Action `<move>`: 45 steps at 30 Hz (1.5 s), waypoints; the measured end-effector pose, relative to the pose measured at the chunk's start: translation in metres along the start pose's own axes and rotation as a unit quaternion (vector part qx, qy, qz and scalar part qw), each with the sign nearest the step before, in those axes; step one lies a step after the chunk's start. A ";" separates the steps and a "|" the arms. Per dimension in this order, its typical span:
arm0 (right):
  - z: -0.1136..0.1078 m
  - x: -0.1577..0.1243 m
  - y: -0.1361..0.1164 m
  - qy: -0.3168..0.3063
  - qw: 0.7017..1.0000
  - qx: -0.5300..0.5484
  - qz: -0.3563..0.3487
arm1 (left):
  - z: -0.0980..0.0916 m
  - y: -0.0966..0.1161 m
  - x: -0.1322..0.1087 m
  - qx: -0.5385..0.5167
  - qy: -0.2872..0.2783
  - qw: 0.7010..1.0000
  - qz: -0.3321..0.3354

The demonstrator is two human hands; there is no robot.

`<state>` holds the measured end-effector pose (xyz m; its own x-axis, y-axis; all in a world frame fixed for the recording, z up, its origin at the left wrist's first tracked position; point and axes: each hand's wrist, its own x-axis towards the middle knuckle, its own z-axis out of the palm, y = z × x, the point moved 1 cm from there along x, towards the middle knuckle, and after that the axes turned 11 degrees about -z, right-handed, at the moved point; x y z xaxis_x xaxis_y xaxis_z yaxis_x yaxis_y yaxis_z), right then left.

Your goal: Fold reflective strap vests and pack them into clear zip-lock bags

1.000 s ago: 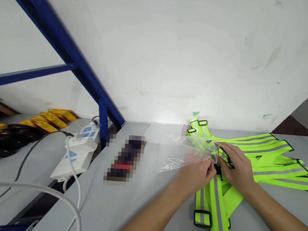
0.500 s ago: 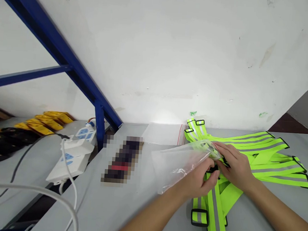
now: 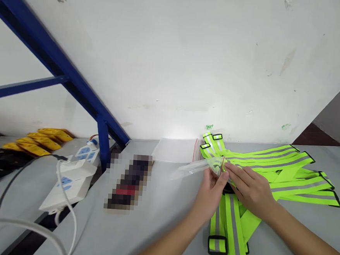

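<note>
A clear plastic zip bag (image 3: 192, 168) with a red line along its mouth is pinched between my two hands, its body pointing left. My left hand (image 3: 212, 188) is closed on the bag near its mouth, thumb on top. Against it, my right hand (image 3: 249, 187) has its fingers pressed together on the red-lined edge. Beneath both hands lie several neon-yellow reflective straps (image 3: 289, 167) with grey stripes and black edging. One strap runs toward me, with a black buckle (image 3: 217, 245) on it. The fingertips partly hide the bag's mouth.
More clear zip bags (image 3: 174, 150) lie flat by the wall. A blurred-out dark item (image 3: 129, 183) is left of them on the grey table. Farther left stand a blue metal frame (image 3: 101, 138), white power strips (image 3: 70, 182) with cables, and yellow and black packets (image 3: 45, 138).
My left hand has turned and moved up and left to the bag's mouth. The bag has swung from spread wide to a narrow, edge-on shape. The view has shifted slightly.
</note>
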<state>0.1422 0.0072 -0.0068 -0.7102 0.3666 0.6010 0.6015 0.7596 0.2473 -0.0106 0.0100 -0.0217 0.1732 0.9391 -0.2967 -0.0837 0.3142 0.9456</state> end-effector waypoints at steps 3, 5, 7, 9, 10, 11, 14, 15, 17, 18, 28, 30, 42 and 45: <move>-0.001 -0.001 0.001 -0.009 1.000 0.002 -0.005 | -0.003 0.004 -0.005 0.080 0.007 0.994 0.078; -0.001 -0.002 0.003 -0.011 1.000 0.001 -0.006 | -0.006 0.008 -0.007 0.178 0.021 0.976 0.121; -0.001 -0.002 0.003 -0.013 1.000 0.002 -0.008 | -0.010 0.011 -0.007 0.277 0.044 0.946 0.165; -0.002 -0.001 0.003 -0.019 1.000 0.000 -0.001 | -0.012 0.013 -0.007 0.354 0.065 0.910 0.205; -0.003 0.000 0.002 -0.025 1.000 -0.005 0.004 | -0.013 0.013 -0.007 0.383 0.075 0.893 0.226; -0.004 0.000 0.001 -0.033 0.999 -0.013 0.008 | -0.013 0.013 -0.007 0.406 0.084 0.875 0.249; -0.004 0.002 -0.001 -0.061 0.997 -0.038 0.014 | -0.012 0.011 -0.007 0.456 0.110 0.824 0.316; -0.004 0.002 -0.002 -0.067 0.997 -0.043 0.011 | -0.011 0.010 -0.007 0.469 0.118 0.809 0.333; -0.002 0.002 -0.002 -0.070 0.996 -0.047 0.008 | -0.009 0.009 -0.007 0.486 0.124 0.789 0.355; 0.000 0.001 -0.002 -0.067 0.997 -0.045 0.006 | -0.008 0.009 -0.007 0.488 0.124 0.785 0.362; -0.002 0.003 0.000 0.066 0.997 -0.008 0.042 | 0.011 -0.002 -0.007 0.058 0.055 0.993 0.082; -0.005 0.005 -0.001 0.091 0.995 -0.009 0.038 | 0.013 -0.003 -0.006 -0.060 0.055 0.996 0.041; -0.012 0.021 -0.030 0.075 0.993 -0.080 0.036 | 0.013 0.024 -0.031 -0.318 -0.181 0.931 -0.003; -0.007 0.027 -0.039 0.049 0.994 -0.096 0.024 | 0.013 0.020 -0.029 -0.330 -0.114 0.935 -0.068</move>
<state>0.1023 -0.0162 0.0050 -0.6461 0.3390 0.6838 0.6990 0.6227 0.3516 -0.0044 -0.0127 0.0077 0.4250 0.8538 -0.3008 -0.6191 0.5166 0.5915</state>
